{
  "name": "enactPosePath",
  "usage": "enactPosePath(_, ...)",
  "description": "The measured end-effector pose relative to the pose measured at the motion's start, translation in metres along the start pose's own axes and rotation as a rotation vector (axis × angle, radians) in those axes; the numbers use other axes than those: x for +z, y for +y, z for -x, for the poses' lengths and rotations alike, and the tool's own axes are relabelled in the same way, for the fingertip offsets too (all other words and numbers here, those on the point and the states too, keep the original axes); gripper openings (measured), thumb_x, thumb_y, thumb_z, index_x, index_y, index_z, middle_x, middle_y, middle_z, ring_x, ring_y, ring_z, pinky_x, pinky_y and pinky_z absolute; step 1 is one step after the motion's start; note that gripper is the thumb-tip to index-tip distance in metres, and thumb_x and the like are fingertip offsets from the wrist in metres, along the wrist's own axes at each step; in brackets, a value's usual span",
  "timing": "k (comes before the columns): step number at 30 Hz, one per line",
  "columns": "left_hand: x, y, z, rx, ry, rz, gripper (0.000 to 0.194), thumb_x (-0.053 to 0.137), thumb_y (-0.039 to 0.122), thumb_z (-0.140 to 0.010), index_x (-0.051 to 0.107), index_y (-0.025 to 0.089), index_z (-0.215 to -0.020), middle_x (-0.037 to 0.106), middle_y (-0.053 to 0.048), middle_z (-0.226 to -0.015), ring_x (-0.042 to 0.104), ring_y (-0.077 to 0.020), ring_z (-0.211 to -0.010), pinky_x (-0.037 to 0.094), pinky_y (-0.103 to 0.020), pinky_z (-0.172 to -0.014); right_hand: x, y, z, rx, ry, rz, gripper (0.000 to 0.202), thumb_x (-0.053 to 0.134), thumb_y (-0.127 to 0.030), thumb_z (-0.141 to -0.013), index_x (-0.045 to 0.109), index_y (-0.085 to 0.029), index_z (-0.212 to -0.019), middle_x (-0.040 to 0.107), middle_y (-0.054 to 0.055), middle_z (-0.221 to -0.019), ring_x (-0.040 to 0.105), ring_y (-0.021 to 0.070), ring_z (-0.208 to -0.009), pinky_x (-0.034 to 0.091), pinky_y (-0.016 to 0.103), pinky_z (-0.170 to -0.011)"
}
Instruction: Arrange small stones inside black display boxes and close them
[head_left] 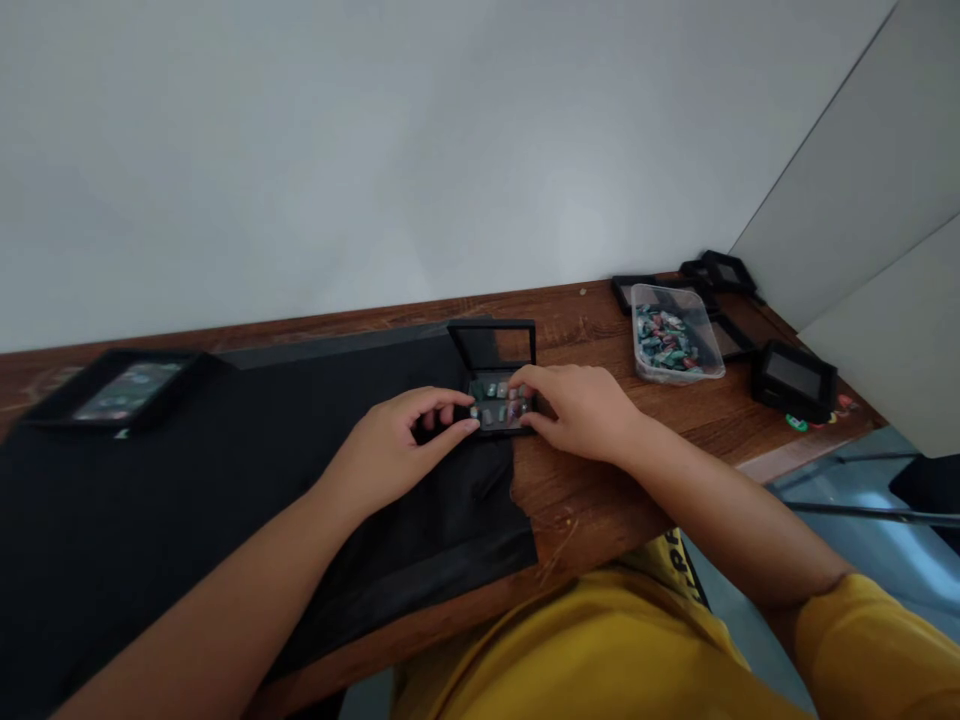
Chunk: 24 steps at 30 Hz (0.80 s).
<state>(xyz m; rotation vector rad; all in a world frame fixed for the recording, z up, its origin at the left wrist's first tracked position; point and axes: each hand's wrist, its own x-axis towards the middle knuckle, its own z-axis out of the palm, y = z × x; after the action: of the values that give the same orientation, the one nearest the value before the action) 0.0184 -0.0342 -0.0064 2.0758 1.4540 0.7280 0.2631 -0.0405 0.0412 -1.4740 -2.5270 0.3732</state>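
A small black box (491, 345) stands with its windowed lid raised, on the right end of a black mat (300, 440). Several small shiny stones (492, 390) lie in rows in its base. My left hand (394, 440) is at the box's left edge, thumb and index finger close together at its corner; the other fingers are curled. My right hand (585, 405) reaches over the right side, its index finger on the stones and its thumb by the front right corner. Whether a stone is between those fingers is too small to tell.
A clear plastic tub (677, 335) of wrapped pieces stands at the right on the wooden table (592, 500). Black windowed boxes (793, 378) lie around it. Another filled black box (127, 390) lies at the far left. A white wall (375, 150) rises behind.
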Motion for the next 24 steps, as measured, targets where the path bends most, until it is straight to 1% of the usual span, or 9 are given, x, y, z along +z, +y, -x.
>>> enactPosePath(9,-0.0004,-0.0003,-0.0009,-0.025,-0.061,-0.015,0.042,0.062,0.059,-0.083,0.078,0.025,-0.1,0.065,-0.002,-0.08,0.055,-0.0192,-0.071,0.046,-0.033,-0.067,-0.0004,-0.0003,-0.0002,0.015,-0.013,-0.007,0.034,0.067,-0.03,-0.095,0.065,-0.026,-0.128,0.078,0.003,-0.119,0.072,0.0246,-0.104,0.045,0.031,-0.077)
enactPosePath(18,-0.0003,-0.0001,-0.0013,-0.014,-0.059,-0.017,0.043,0.061,0.06,-0.084,0.078,0.025,-0.099,0.066,-0.003,-0.08,0.055,-0.0195,-0.07,0.046,-0.033,-0.066,-0.0003,-0.0005,-0.0002,0.009,-0.015,-0.004,0.034,0.067,-0.028,-0.094,0.065,-0.026,-0.128,0.078,0.003,-0.121,0.072,0.0253,-0.106,0.045,0.032,-0.077)
enactPosePath(24,-0.0006,-0.0008,-0.0011,0.007,-0.059,-0.026,0.044,0.06,0.062,-0.085,0.078,0.024,-0.099,0.066,-0.003,-0.08,0.056,-0.0194,-0.071,0.048,-0.032,-0.067,-0.0012,-0.0011,0.0003,0.024,-0.016,-0.002,0.033,0.066,-0.03,-0.095,0.065,-0.026,-0.128,0.078,0.003,-0.12,0.072,0.0248,-0.104,0.045,0.032,-0.077)
